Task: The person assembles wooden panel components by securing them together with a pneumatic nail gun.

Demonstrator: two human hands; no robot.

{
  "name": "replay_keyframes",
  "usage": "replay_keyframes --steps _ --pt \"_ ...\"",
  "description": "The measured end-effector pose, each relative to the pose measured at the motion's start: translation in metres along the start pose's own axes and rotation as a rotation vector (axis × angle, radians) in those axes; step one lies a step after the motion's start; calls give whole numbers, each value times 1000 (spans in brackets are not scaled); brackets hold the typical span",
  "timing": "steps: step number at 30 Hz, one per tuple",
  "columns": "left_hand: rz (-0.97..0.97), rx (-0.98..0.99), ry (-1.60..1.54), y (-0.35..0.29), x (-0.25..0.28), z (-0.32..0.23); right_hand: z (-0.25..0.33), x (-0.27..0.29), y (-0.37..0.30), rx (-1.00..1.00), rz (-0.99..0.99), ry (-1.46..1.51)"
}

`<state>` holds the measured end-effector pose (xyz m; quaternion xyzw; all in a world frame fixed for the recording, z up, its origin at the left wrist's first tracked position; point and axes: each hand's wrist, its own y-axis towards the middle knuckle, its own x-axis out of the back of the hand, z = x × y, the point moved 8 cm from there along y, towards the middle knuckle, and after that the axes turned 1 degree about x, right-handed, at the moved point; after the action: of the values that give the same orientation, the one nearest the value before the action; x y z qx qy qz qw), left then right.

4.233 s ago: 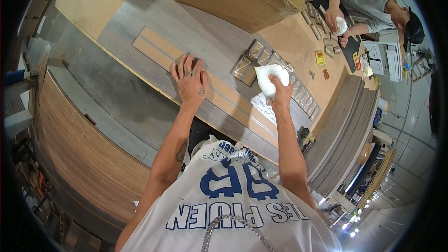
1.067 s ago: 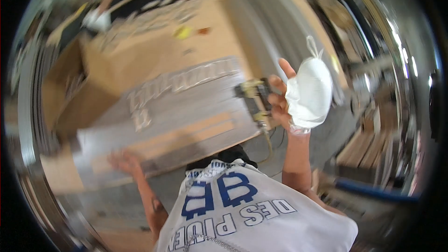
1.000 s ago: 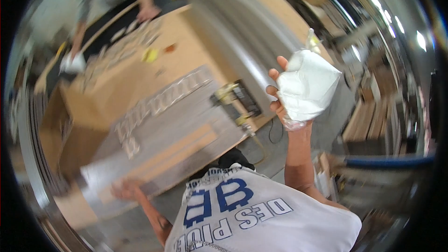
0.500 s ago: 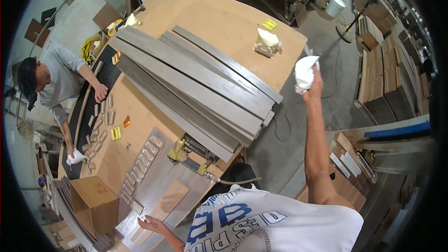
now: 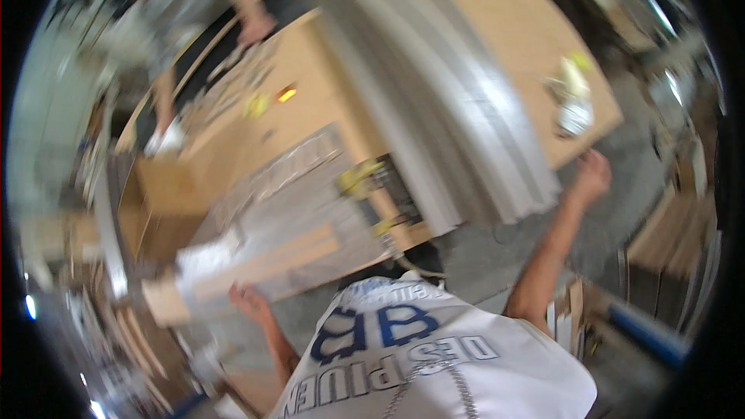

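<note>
My left hand [image 5: 251,302] is held just off the near edge of a grey board [image 5: 287,217], fingers apart and nothing in it. My right hand [image 5: 593,175] hovers beside the right corner of the worktable [image 5: 512,0]; its fingers look curled, but blur hides their exact shape. A white crumpled bundle [image 5: 575,115] lies on the table beyond that hand, apart from it. It rests against a pale yellow bag [image 5: 572,77]. Long grey boards [image 5: 434,101] are stacked across the table's middle. Near their end sits a yellow-and-black tool [image 5: 361,180] with a hose.
At the far left a co-worker [image 5: 182,0] leans over the table, one hand on a white cloth [image 5: 165,140]. An open cardboard box [image 5: 159,194] stands at the table's left. Small wooden pieces [image 5: 240,77] and a yellow item [image 5: 256,105] lie nearby. Stacked boards [image 5: 675,225] stand at right.
My right hand has let go of the white bundle, which now lies on the table by the pale yellow bag. The view has turned and blurred; my left hand is farther from the small pieces.
</note>
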<state>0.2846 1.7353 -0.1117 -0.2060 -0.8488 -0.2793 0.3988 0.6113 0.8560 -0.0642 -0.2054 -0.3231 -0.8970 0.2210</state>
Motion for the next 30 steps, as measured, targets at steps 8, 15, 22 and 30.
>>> replay_keyframes --steps 8,15,22,30 --pt "81 -94 63 21 -14 14 292 45 -158 398 444 687" --pt "144 -45 -30 110 -65 41 422 -150 -548 253 1591 566" --pt "231 -15 -95 137 -92 76 483 -183 -726 672 1462 292" --pt "348 23 -225 152 -85 78 482 -201 -723 524 1521 220"
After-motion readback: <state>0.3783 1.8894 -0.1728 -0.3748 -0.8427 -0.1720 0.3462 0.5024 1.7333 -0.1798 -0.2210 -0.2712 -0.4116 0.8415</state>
